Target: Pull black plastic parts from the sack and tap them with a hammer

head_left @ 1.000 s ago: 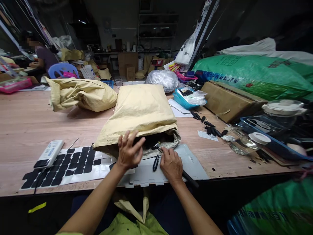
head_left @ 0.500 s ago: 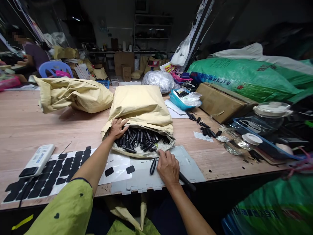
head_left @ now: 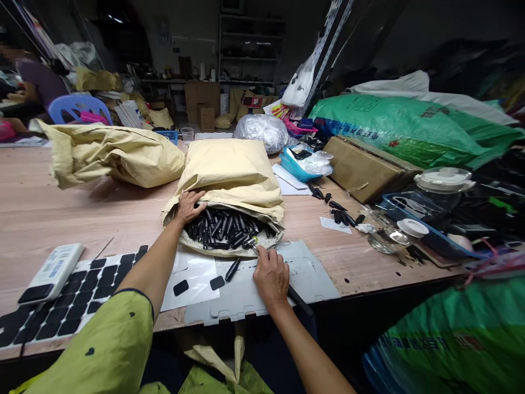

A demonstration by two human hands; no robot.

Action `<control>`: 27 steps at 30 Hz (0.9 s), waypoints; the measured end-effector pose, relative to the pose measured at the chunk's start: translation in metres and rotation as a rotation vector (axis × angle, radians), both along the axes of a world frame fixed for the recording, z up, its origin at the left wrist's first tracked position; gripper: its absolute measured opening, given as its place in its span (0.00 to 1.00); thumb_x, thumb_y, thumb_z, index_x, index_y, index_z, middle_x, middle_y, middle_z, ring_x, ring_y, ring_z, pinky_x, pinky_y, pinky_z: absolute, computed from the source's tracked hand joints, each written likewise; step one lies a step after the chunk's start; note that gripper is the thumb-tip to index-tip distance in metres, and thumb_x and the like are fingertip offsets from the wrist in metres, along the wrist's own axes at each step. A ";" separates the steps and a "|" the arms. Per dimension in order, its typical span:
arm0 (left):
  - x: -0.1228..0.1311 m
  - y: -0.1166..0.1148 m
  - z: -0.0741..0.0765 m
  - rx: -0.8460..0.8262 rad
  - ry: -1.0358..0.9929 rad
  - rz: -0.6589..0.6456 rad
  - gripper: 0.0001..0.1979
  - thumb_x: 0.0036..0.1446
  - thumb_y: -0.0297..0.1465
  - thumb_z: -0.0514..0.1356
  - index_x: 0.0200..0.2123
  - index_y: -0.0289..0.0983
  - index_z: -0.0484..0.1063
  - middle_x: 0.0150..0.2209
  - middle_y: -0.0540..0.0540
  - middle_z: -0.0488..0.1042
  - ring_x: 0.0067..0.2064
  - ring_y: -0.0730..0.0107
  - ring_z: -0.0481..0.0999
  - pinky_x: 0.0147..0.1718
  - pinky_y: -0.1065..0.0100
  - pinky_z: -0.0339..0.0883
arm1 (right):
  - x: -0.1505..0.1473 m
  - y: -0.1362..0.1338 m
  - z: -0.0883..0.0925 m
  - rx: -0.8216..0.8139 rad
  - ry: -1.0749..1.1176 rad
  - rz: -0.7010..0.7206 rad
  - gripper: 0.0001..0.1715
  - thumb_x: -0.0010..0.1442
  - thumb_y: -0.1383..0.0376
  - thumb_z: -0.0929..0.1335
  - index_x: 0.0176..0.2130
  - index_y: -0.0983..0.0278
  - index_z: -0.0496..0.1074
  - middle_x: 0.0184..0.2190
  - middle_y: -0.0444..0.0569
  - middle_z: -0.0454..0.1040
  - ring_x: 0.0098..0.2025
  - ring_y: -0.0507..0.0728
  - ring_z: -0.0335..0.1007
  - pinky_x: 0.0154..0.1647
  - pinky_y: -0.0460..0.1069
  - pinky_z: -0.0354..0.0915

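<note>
A: Hands?

B: Two, both mine. Right hand (head_left: 271, 276): one item carried, a black-handled tool (head_left: 298, 300), my grip closed round it, its metal end lying at the lip of the open sack (head_left: 229, 164). Left hand (head_left: 190, 207): laid on the left side of that sack's mouth — whether the fingers pinch the paper I cannot tell.

A: Sacks of tan paper?

B: Two. The open sack lies mid-desk, mouth toward me. The second sack (head_left: 151, 158) lies on its side, just to the left.

A: Black parts?

B: One heap (head_left: 223, 225) inside the open mouth, too tangled to count. One loose part (head_left: 233, 270), slim and pointed, on the grey board (head_left: 307, 273) between the mouth and me. One scattered cluster (head_left: 342, 216) on the right of the desk, pieces overlapping, number unsure.

A: Black squares?

B: Two set apart: a first square (head_left: 181, 288) on white sheeting, a second square (head_left: 217, 282) at the board's left edge. Others in rows at far left, partly behind my arm, uncounted.

A: Remainder?

B: White device (head_left: 51, 273), one. Thin rod (head_left: 102, 249), one, near it. Cardboard box (head_left: 367, 164), one — right side, beyond the cluster. Person (head_left: 41, 79) seated at far left, one.
</note>
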State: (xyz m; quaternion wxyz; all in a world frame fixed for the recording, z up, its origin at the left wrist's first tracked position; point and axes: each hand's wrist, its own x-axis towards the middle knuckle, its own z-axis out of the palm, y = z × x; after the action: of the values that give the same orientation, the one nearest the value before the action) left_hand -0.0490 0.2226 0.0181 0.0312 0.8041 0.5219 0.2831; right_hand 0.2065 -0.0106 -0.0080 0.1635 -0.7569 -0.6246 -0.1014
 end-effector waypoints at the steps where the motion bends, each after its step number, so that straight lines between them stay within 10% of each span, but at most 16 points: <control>1: 0.001 -0.006 0.003 -0.012 -0.028 -0.008 0.24 0.57 0.39 0.60 0.57 0.41 0.73 0.47 0.44 0.75 0.54 0.54 0.69 0.65 0.48 0.49 | 0.000 0.000 0.000 0.002 0.001 0.001 0.19 0.66 0.69 0.61 0.53 0.59 0.71 0.38 0.51 0.70 0.40 0.60 0.62 0.38 0.53 0.52; 10: 0.043 -0.151 0.025 0.301 -0.373 0.100 0.09 0.59 0.32 0.57 0.40 0.37 0.76 0.40 0.43 0.78 0.44 0.61 0.74 0.48 0.58 0.67 | -0.001 0.001 0.000 0.008 0.033 0.012 0.19 0.66 0.68 0.60 0.53 0.60 0.72 0.39 0.53 0.70 0.40 0.60 0.62 0.38 0.52 0.52; 15: 0.073 -0.229 0.002 0.009 -0.190 0.053 0.06 0.54 0.34 0.63 0.33 0.38 0.75 0.32 0.45 0.73 0.38 0.60 0.70 0.39 0.61 0.66 | -0.001 0.000 0.000 0.000 0.051 0.016 0.20 0.66 0.68 0.60 0.53 0.60 0.71 0.40 0.53 0.70 0.41 0.60 0.62 0.38 0.52 0.53; 27: 0.058 -0.240 -0.010 -0.358 -0.250 -0.027 0.09 0.49 0.27 0.68 0.36 0.40 0.77 0.36 0.49 0.74 0.41 0.63 0.71 0.44 0.62 0.62 | 0.009 -0.006 0.013 -0.015 0.350 0.059 0.21 0.63 0.69 0.62 0.52 0.60 0.74 0.42 0.52 0.74 0.44 0.59 0.66 0.42 0.51 0.60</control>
State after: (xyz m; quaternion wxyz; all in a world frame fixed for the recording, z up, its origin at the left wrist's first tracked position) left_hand 0.0088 -0.0175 0.0082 0.2417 0.7513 0.5451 0.2829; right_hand 0.2151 -0.0171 0.0054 0.2671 -0.7454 -0.6094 0.0417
